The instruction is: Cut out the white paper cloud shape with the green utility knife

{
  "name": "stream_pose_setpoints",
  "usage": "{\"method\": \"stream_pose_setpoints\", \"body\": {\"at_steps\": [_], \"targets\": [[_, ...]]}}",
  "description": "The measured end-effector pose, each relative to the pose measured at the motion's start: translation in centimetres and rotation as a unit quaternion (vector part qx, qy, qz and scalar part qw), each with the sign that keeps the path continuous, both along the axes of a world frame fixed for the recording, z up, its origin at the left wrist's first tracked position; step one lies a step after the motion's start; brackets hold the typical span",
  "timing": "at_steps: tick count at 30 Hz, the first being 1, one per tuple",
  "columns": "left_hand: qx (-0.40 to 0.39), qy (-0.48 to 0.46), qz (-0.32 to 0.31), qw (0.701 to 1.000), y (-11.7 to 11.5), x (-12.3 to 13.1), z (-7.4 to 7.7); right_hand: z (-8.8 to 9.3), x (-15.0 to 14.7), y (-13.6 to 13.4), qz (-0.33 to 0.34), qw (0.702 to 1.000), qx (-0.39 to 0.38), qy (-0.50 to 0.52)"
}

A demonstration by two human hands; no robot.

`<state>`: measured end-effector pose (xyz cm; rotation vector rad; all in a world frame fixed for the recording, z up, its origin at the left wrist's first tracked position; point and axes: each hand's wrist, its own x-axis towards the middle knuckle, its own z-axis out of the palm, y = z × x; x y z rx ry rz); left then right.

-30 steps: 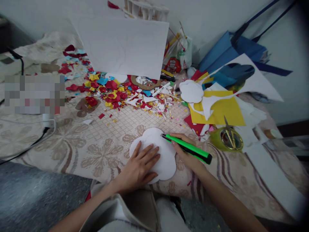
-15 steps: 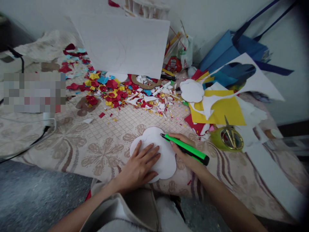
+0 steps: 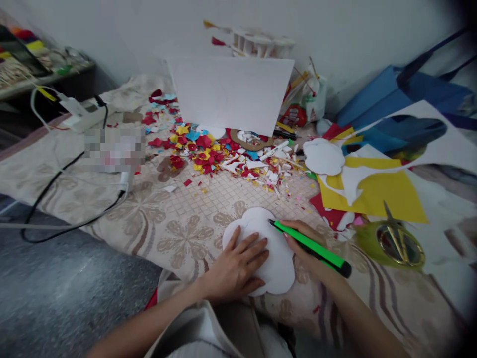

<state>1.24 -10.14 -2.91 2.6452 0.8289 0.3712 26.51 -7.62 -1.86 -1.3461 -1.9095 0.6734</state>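
Observation:
A white scalloped, flower-shaped piece of card or foam board (image 3: 278,266) lies flat near the table's front edge. My left hand (image 3: 238,266) rests on its left part, fingers spread and palm down. In my right hand (image 3: 303,243) is a green and black utility knife (image 3: 316,246), gripped like a pen. The knife's tip is at the upper right edge of the white piece; whether it touches is too small to tell. A second white scalloped piece (image 3: 324,156) lies farther back on the right.
Red, yellow, blue and white scraps (image 3: 208,154) are heaped before an upright white sheet (image 3: 231,94). To the right are yellow sheets (image 3: 395,189), a cut-out white sheet (image 3: 428,132), scissors (image 3: 395,236) on a tape roll (image 3: 367,238), and a blue bag (image 3: 380,94). Cables (image 3: 85,219) hang at left.
The camera view has turned left, so everything appears shifted to the right and a side shelf shows at left. Both hands, the knife and the white piece keep nearly the same arrangement.

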Motion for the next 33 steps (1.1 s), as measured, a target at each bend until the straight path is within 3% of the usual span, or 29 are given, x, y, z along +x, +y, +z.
{"method": "stream_pose_setpoints", "body": {"at_steps": [7,11,17,23,33], "targets": [[0.000,0.003,0.010,1.000,-0.4,0.4,-0.1,0.6,-0.5,0.1,-0.011,0.999,0.031,-0.003],[0.000,0.002,0.014,1.000,-0.5,0.4,-0.1,0.9,0.1,-0.1,-0.057,0.997,0.042,0.000],[-0.010,-0.003,0.028,1.000,-0.7,0.5,0.0,0.8,1.5,-0.2,-0.118,0.993,-0.016,0.023],[-0.016,-0.007,0.027,0.999,-0.6,0.5,0.0,0.6,2.2,0.0,-0.078,0.995,-0.064,0.018],[-0.010,-0.012,0.018,1.000,-0.2,0.0,0.0,1.6,2.4,0.4,-0.039,0.997,-0.065,0.026]]}}
